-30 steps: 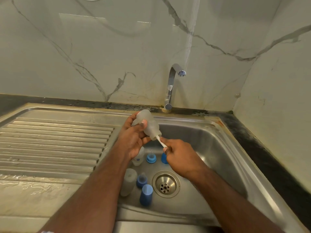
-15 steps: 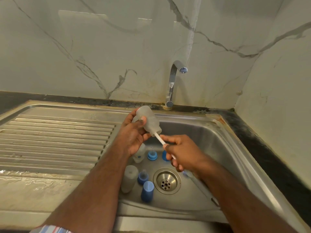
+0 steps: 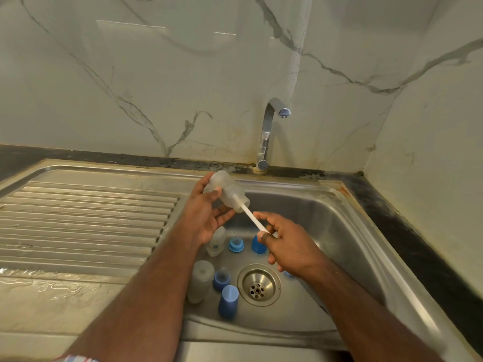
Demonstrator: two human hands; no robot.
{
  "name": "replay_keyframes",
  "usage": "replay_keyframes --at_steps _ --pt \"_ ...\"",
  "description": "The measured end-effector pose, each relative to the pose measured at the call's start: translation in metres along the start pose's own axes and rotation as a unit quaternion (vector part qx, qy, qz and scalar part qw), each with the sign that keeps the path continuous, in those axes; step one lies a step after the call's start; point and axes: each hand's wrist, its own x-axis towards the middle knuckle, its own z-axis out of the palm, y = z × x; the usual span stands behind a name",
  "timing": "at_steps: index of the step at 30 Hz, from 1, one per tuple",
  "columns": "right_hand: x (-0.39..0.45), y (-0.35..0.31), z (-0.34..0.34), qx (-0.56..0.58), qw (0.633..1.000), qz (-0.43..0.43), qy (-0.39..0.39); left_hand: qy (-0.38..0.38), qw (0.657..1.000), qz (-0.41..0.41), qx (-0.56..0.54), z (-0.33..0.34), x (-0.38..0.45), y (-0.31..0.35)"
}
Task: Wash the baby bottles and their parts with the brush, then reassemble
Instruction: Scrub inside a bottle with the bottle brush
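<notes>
My left hand [image 3: 206, 215] grips a clear baby bottle [image 3: 227, 190] tilted over the sink, mouth toward the right. A white brush handle [image 3: 252, 218] sticks out of the mouth; the brush head is hidden inside. My right hand [image 3: 285, 244] pinches the handle's lower end. On the sink floor lie two more clear bottles [image 3: 200, 280] [image 3: 217, 242], a blue collar with teat [image 3: 236, 244], another blue teat part [image 3: 221, 280], and two blue caps [image 3: 228, 301] [image 3: 257, 245].
The steel sink basin [image 3: 339, 231] has a drain strainer [image 3: 257, 283] at its middle. A chrome tap [image 3: 269, 131] stands behind it, not running. A ribbed draining board [image 3: 83, 226] with water puddles lies left. Marble walls close the back and right.
My right hand has drawn the brush handle farther out of the bottle, down and to the right. The left hand keeps the bottle in nearly the same place.
</notes>
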Motion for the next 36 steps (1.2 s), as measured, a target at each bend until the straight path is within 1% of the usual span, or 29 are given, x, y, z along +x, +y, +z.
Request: replay_keyframes --at_steps 3,7,10,11,13,16,19,21,22,23,25,27,28,29,30,32,33,34,35,36 --pt "0.002 0.002 0.0 -0.029 0.999 0.0 0.015 0.047 0.998 0.006 0.033 0.0 0.004 -0.004" --pt "0.003 0.0 0.002 -0.059 0.998 -0.011 0.01 0.059 0.996 0.029 0.053 0.004 0.006 -0.01" --pt "0.001 -0.004 0.005 -0.043 0.999 -0.004 -0.014 0.077 0.991 0.056 0.094 0.006 0.007 -0.014" --pt "0.0 -0.004 0.006 -0.016 1.0 0.01 -0.02 0.076 0.991 0.061 0.094 0.006 0.007 -0.014" --pt "0.001 -0.004 0.006 0.097 0.994 0.052 -0.015 0.067 0.995 0.053 0.048 0.004 0.008 -0.013" --pt "0.0 -0.007 0.006 0.279 0.954 0.105 -0.031 0.05 0.998 0.025 0.001 0.002 0.007 -0.009" --pt "-0.002 -0.01 0.006 0.352 0.927 0.112 -0.064 0.017 1.0 -0.008 -0.014 0.0 0.007 -0.005" --pt "-0.002 -0.011 0.006 0.348 0.928 0.104 -0.08 -0.005 0.999 -0.022 -0.03 -0.001 0.006 -0.001" --pt "-0.003 -0.012 0.006 0.323 0.938 0.098 -0.083 -0.011 0.999 -0.024 -0.035 -0.002 0.005 0.0" --pt "-0.003 -0.013 0.005 0.278 0.953 0.089 -0.08 -0.013 0.999 -0.026 -0.04 -0.002 0.005 0.0" --pt "-0.003 -0.014 0.003 0.151 0.984 0.063 -0.067 -0.008 0.998 -0.026 -0.05 -0.002 0.004 0.0" --pt "-0.001 -0.014 0.004 0.032 0.998 0.025 -0.048 -0.003 0.998 -0.026 -0.057 -0.003 0.003 0.0" --pt "-0.001 -0.014 0.005 0.011 0.999 0.013 -0.033 -0.005 0.998 -0.024 -0.056 -0.003 0.002 0.0" --pt "-0.001 -0.014 0.007 0.026 0.999 0.013 -0.017 -0.009 0.998 -0.023 -0.055 -0.003 0.003 0.0" --pt "-0.002 -0.015 0.008 0.082 0.996 0.029 -0.006 -0.01 0.998 -0.021 -0.054 -0.003 0.003 0.0" --pt "-0.005 -0.017 0.01 0.216 0.974 0.071 -0.021 -0.005 0.998 -0.021 -0.058 -0.003 0.002 -0.001" --pt "-0.007 -0.018 0.008 0.249 0.964 0.079 -0.037 -0.003 0.998 -0.021 -0.061 -0.003 0.002 -0.001" --pt "-0.008 -0.017 0.007 0.251 0.963 0.079 -0.054 -0.002 0.998 -0.021 -0.06 -0.004 0.002 -0.001" --pt "-0.009 -0.017 0.005 0.223 0.97 0.073 -0.064 -0.001 0.998 -0.02 -0.056 -0.004 0.002 -0.002" --pt "-0.008 -0.016 0.004 0.17 0.981 0.064 -0.065 0.003 0.999 -0.017 -0.051 -0.004 0.002 -0.002"
